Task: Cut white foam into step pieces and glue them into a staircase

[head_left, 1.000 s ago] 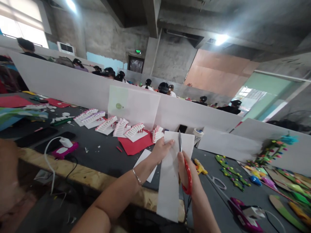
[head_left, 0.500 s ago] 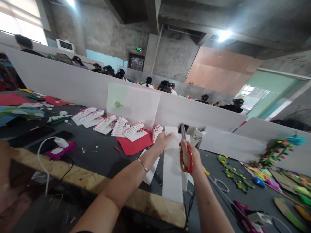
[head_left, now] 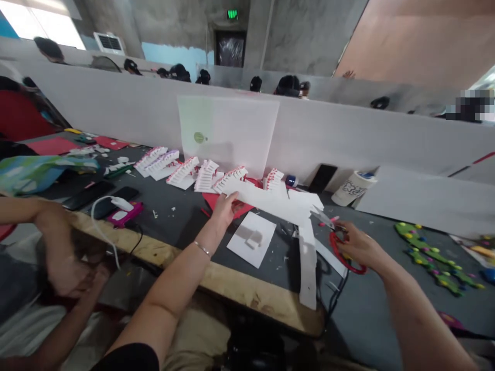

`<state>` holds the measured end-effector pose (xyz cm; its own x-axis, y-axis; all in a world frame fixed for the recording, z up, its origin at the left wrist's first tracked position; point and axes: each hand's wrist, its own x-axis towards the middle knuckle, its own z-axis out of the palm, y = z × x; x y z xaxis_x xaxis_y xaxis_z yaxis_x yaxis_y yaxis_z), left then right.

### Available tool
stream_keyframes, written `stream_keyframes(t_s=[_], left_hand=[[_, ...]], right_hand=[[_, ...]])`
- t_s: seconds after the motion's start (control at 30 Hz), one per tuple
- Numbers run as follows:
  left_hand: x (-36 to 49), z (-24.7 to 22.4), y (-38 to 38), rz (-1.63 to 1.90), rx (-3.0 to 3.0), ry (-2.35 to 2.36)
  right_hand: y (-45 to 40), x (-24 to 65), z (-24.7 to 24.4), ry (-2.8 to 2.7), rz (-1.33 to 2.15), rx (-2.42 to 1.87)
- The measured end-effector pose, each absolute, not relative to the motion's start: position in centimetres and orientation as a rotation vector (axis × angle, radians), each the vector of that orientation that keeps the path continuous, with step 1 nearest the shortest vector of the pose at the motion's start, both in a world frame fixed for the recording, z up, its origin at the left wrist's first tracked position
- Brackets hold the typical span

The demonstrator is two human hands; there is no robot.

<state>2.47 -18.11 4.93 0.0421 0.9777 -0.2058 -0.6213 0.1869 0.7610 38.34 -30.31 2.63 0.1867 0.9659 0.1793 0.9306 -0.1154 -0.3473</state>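
Observation:
My left hand (head_left: 225,210) is closed on the left end of a long white card strip (head_left: 266,198), which it holds above the table. Red-handled scissors (head_left: 335,247) are gripped in my right hand (head_left: 359,246), with the blades at the strip's right end. Whether the blades are open or shut on the card is hard to make out. Another white strip (head_left: 308,273) runs down below the held one to the table edge. A white square card (head_left: 247,252) lies between my arms, bearing small white pieces. Behind it a red sheet (head_left: 211,200) is partly covered.
Several small white stair-like models (head_left: 207,175) stand along the back, before a white partition (head_left: 328,134). A dark phone (head_left: 323,178) and a white cup (head_left: 353,189) are at back right. Green beaded cutouts (head_left: 433,257) lie right. A person's arms (head_left: 58,247) are at left.
The strip has swung from upright to nearly crosswise. My left hand has shifted left, and my right hand with the scissors has moved right, bringing the blades to the strip's end. The view has tilted down.

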Motion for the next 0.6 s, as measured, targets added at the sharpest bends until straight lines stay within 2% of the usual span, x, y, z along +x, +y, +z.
stream_keyframes(t_s=[0.13, 0.3, 0.37, 0.47, 0.6], left_hand=[[-0.5, 4.3, -20.4, 1.365, 0.439, 0.815], [1.1, 3.4, -24.2, 1.332, 0.292, 0.825], [3.3, 2.5, -25.8, 1.264, 0.282, 0.806], [6.1, 1.0, -27.7, 1.113, 0.408, 0.764], [5.6, -0.5, -27.8, 0.915, 1.019, 0.854]], right_hand=[[-31.5, 38.5, -0.5, -1.856, 0.265, -2.187], [-33.0, 35.2, 0.1, -1.745, -0.086, -2.109], [-33.6, 32.3, 0.6, -1.722, 0.185, -1.893], [-34.0, 27.5, 1.0, -1.365, 0.862, -1.63], [-33.9, 24.9, 1.1, -0.638, 1.046, -1.303]])
